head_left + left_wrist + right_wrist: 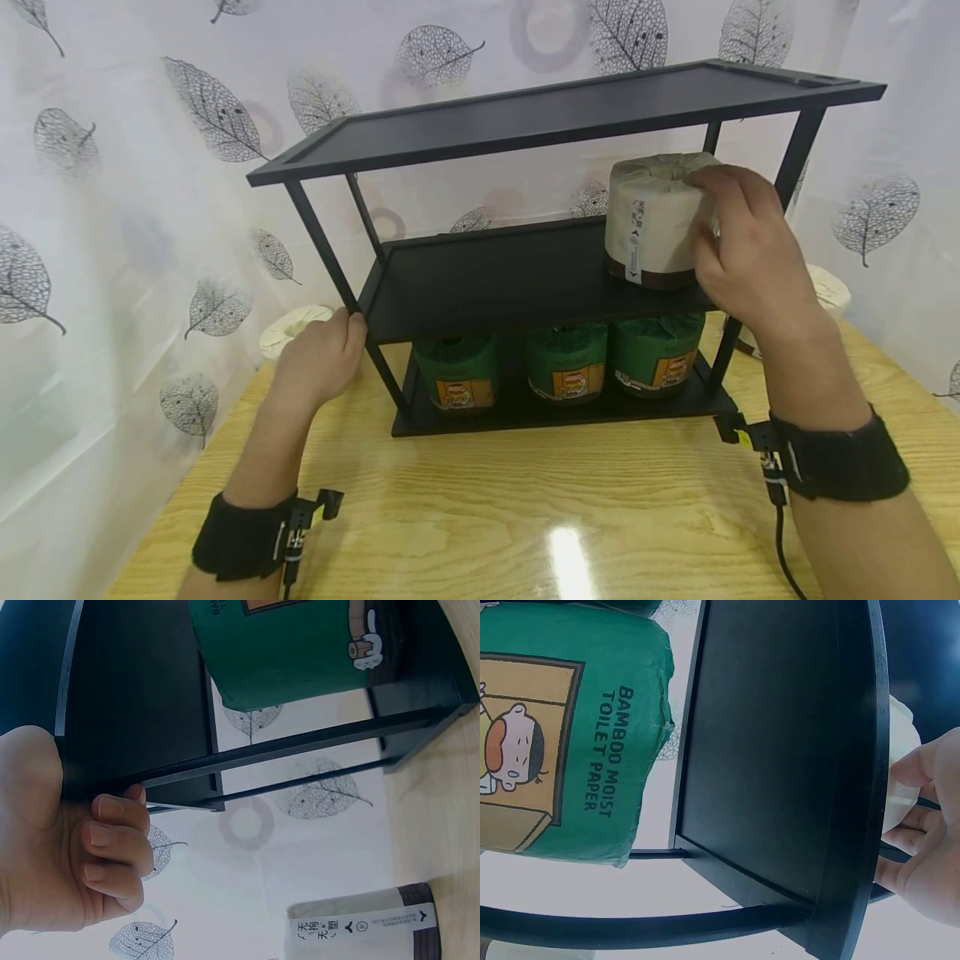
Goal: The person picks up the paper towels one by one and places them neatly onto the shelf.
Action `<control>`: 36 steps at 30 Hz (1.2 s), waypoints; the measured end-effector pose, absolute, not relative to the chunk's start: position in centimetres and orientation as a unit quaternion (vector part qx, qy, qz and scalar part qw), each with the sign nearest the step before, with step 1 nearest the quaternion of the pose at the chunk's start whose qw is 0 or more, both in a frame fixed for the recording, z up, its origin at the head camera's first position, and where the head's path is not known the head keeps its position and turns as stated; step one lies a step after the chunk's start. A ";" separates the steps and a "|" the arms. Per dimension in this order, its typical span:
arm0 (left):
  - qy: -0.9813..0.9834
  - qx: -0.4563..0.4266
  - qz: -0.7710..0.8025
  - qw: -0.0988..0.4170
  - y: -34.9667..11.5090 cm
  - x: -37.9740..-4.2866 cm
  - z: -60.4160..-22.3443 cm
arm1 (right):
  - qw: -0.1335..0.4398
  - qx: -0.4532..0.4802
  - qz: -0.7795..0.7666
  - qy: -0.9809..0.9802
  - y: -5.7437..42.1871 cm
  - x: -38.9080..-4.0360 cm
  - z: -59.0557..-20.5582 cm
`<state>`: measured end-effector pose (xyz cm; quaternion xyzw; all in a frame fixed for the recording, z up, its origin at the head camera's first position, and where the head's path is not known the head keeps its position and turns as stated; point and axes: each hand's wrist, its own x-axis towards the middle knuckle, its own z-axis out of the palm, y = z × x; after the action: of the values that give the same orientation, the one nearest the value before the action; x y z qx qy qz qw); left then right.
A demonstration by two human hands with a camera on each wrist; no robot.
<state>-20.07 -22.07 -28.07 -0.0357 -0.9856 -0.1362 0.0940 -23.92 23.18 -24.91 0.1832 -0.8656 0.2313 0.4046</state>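
A cream-wrapped toilet paper roll (651, 218) with a brown base band stands at the right end of the middle board of a black shelf rack (480, 279). My right hand (753, 242) grips this roll from its right side, fingers over the top edge and thumb on the front. In the right wrist view the middle board hides much of the roll (901, 761). At the rack's front left corner, my left hand (321, 354) grips the middle board's edge beside the post. The left wrist view has the left-hand fingers (112, 847) curled at that edge.
Three green-wrapped toilet paper rolls, one at the left (457, 372), stand on the bottom board. Cream rolls are on the wooden table (480, 500) beyond each end of the rack, at left (288, 327) and right (828, 290). A leaf-patterned curtain (135, 208) hangs behind.
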 end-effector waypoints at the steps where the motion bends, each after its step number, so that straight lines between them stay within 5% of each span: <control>1: -0.986 -0.036 -0.136 0.095 -22.1 -20.1 -28.1 | 0.405 0.183 0.231 -0.865 23.2 -23.9 -24.9; 36: -0.986 -0.041 -0.134 0.091 -22.2 -20.1 -27.9 | 0.426 0.190 0.213 -0.859 22.9 -23.9 -25.0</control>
<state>-20.08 -22.15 -27.88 -0.0413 -0.9859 -0.1345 0.0906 -23.94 22.87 -24.97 0.1903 -0.8586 0.2129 0.4257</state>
